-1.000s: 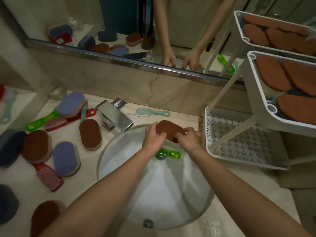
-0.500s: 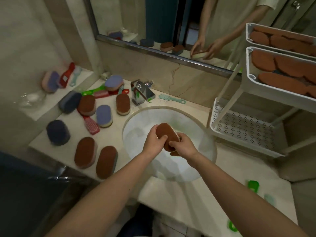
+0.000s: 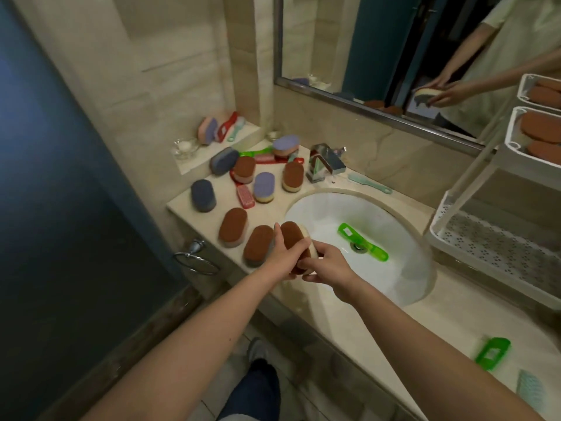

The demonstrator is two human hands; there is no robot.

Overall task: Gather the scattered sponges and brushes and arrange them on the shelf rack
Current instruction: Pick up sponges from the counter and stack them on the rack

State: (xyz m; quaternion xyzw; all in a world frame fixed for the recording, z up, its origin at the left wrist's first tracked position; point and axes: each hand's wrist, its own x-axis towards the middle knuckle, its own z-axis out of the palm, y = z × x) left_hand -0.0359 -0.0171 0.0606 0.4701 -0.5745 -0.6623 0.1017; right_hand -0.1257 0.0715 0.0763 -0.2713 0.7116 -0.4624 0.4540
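Dim bathroom: beige tiled walls (image 3: pixel 170 56), mirror (image 3: pixel 394 56), marble counter (image 3: pixel 455 314), white sink (image 3: pixel 403 268).

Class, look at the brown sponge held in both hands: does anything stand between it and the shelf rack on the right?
Nothing visible blocks it. The brown sponge, held by the left hand and right hand, only has the open sink between it and the shelf rack, whose perforated bottom tier looks free.

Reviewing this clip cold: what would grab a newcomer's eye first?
Both hands, left hand and right hand, share a grip on a brown-topped sponge at the sink's left rim. A bright green brush lies in the basin by the drain, and sponges crowd the counter to the left.
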